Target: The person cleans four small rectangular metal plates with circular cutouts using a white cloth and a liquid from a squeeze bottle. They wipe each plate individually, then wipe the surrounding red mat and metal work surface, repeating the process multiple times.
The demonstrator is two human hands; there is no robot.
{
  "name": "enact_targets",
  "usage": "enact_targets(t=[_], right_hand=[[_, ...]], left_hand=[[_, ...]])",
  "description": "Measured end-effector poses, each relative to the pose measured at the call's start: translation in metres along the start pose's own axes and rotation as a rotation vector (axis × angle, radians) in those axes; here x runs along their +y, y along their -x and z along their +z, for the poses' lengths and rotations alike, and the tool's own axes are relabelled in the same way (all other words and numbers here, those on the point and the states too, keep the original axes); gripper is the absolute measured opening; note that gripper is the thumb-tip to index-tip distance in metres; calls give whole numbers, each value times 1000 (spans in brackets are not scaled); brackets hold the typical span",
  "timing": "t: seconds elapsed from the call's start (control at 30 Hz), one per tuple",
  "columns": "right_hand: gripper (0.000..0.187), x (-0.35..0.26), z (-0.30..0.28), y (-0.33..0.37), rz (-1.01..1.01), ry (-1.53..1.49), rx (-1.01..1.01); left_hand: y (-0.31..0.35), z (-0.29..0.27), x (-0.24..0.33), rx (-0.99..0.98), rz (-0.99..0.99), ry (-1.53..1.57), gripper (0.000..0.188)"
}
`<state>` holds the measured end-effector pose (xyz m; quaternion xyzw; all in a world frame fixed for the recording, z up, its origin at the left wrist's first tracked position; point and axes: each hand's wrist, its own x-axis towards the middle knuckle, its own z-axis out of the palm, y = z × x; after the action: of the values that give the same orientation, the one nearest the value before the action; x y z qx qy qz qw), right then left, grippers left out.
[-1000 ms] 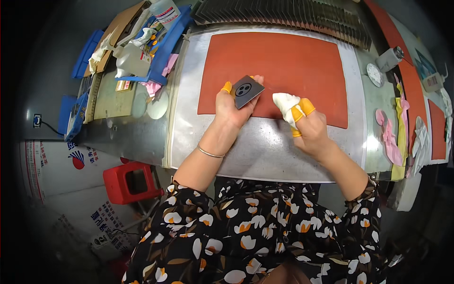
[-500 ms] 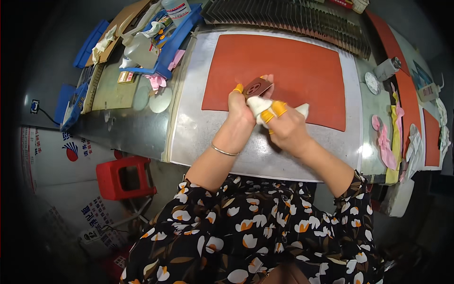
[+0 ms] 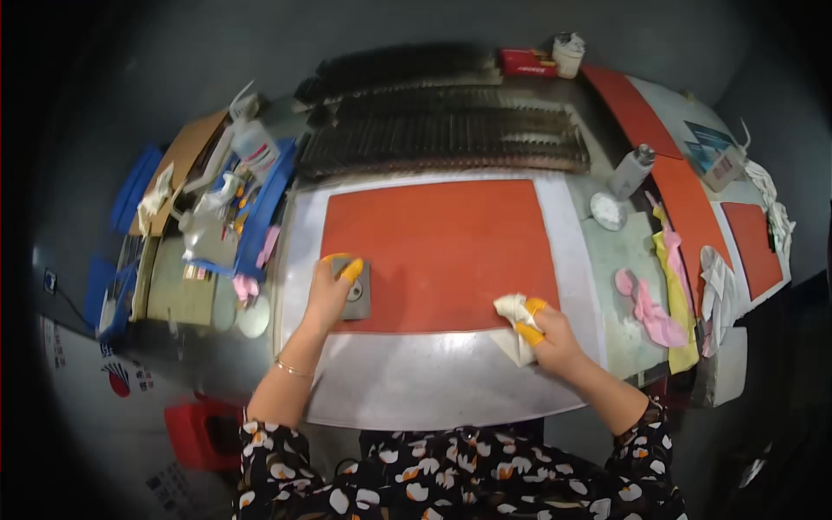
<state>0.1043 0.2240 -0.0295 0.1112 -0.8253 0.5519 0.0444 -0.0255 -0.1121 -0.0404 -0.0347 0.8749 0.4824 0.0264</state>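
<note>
My left hand (image 3: 331, 290), in yellow finger cots, grips a thin grey rectangular phone back panel (image 3: 361, 303) by its upper left part. The panel has a round patch of camera holes and is over the left side of the orange mat (image 3: 442, 260); whether it touches the mat I cannot tell. My right hand (image 3: 553, 336), also in yellow finger cots, is closed on a crumpled white cloth (image 3: 515, 332) at the mat's lower right corner. Part of the cloth hangs down over the white sheet (image 3: 451, 381) beneath the mat.
Long racks (image 3: 451, 130) of upright dark thin panels line the back. A blue tray (image 3: 276, 195) with bottles and tools stands left. To the right are a grey bottle (image 3: 633, 172), a small white dish (image 3: 607, 211), and pink (image 3: 650, 316) and yellow cloths (image 3: 682, 303). A red stool (image 3: 191, 433) is below left.
My hands have moved apart. The panel went left and down, away from the cloth, which moved right with my right hand. The view has tilted up, showing more of the racks.
</note>
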Motion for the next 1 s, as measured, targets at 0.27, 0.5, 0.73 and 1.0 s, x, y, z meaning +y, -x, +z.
enact_targets(t=[0.27, 0.5, 0.73, 1.0], right_hand=[[24, 43, -25, 9, -38, -77, -63], [24, 47, -23, 18, -54, -106, -90], [29, 38, -27, 16, 6, -213, -78], [22, 21, -52, 16, 462, -797, -149]], left_hand=[[-100, 21, 111, 94, 506, -148, 25], [-228, 213, 289, -21, 753, -584, 26], [-261, 294, 316, 9, 387, -943, 37], [-225, 183, 314, -341, 406, 247, 24]])
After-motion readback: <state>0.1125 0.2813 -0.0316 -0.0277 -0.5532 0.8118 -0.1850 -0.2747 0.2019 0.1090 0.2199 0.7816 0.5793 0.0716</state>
